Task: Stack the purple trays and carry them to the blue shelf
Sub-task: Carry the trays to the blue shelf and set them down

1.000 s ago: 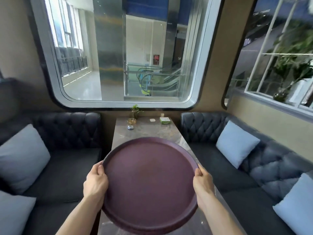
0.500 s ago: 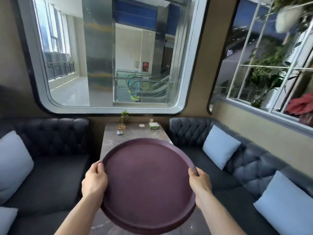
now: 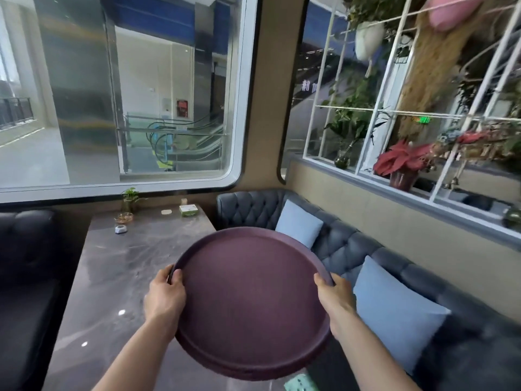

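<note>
A round purple tray (image 3: 251,300) is held level in the air over the right edge of a grey marble table (image 3: 118,277). My left hand (image 3: 165,296) grips its left rim, thumb over the lip. On the opposite rim my right hand (image 3: 335,299) holds it the same way. Whether more than one tray is in the stack I cannot tell; only the top surface shows. No blue shelf is in view.
At the table's far end stand a small plant (image 3: 130,197), a glass dish (image 3: 123,217), a white gadget (image 3: 121,229) and a green box (image 3: 189,210). A dark tufted sofa (image 3: 366,249) with pale blue cushions (image 3: 394,314) runs along the right; potted plants (image 3: 400,167) line the window ledge.
The view has swung to the right: the table and window slid left, the right sofa and plant window came into view. The tray moved right, off the table's middle, still in both hands.
</note>
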Demonstrator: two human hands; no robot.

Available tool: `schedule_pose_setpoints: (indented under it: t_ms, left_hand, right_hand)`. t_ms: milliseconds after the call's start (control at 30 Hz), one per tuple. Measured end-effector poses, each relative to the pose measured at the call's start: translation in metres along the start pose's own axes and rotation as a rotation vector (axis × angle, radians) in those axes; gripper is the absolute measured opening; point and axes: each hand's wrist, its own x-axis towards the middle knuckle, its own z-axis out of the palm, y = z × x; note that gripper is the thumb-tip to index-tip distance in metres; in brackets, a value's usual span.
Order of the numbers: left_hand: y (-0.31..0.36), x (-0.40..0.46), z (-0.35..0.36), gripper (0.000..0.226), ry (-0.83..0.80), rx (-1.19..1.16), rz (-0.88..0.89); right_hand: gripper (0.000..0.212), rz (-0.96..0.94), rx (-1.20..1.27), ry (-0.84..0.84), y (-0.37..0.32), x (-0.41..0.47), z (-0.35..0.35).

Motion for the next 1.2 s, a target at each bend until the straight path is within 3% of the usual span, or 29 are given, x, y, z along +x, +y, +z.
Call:
schedule_pose_setpoints:
  t_ms: [300, 567, 833, 967, 1200]
  left_hand:
    - [0.036, -0.079, 0.155, 0.037, -0.238, 0.035, 0.096]
    - [0.058, -0.163, 0.284, 0.038, -0.543, 0.089, 0.192]
    - [0.071, -0.256, 0.401, 0.04, -0.903, 0.119, 0.248]
    - [0.078, -0.304, 0.453, 0.035, -1.158, 0.06, 0.291]
    - [0.073, -0.423, 0.488, 0.039, -1.455, 0.138, 0.436]
  right_hand:
    - [0.033, 0.089, 0.017, 0.245, 0.05, 0.047, -0.159]
    - [0.05, 0.197, 0.01, 0.543, 0.105, 0.051, -0.283]
    - [0.037, 0.345, 0.017, 0.907, 0.149, 0.017, -0.384]
    - [0.034, 0.433, 0.029, 1.125, 0.158, -0.016, -0.418]
    - [0.038, 0.572, 0.074, 1.487, 0.18, -0.115, -0.452]
